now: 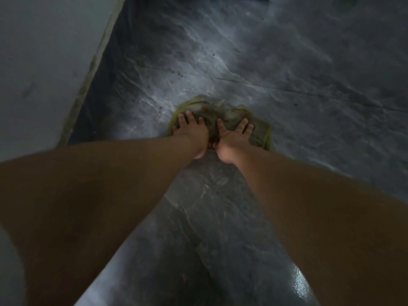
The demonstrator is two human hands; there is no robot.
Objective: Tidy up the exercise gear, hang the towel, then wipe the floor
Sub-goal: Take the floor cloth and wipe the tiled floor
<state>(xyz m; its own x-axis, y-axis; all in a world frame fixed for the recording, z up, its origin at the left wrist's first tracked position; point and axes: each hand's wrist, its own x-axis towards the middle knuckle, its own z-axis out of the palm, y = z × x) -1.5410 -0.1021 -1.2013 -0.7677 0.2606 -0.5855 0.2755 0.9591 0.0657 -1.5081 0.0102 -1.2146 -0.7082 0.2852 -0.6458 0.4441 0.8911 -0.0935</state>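
A crumpled yellow-green cloth (220, 113) lies on the dark grey marbled floor (287, 62) ahead of me. Both my arms stretch out to it. My left hand (192, 131) presses flat on the cloth's left part, fingers spread. My right hand (231, 136) presses on its right part, fingers also spread. The two hands sit side by side, thumbs nearly touching. The cloth's near edge is hidden under my palms.
A pale wall (44, 62) with a dirty skirting strip (92, 69) runs along the left side. The floor shows small dark specks (178, 74) beyond the cloth and a tile joint (265, 85) across it. A wet glare (298, 281) shows at bottom right.
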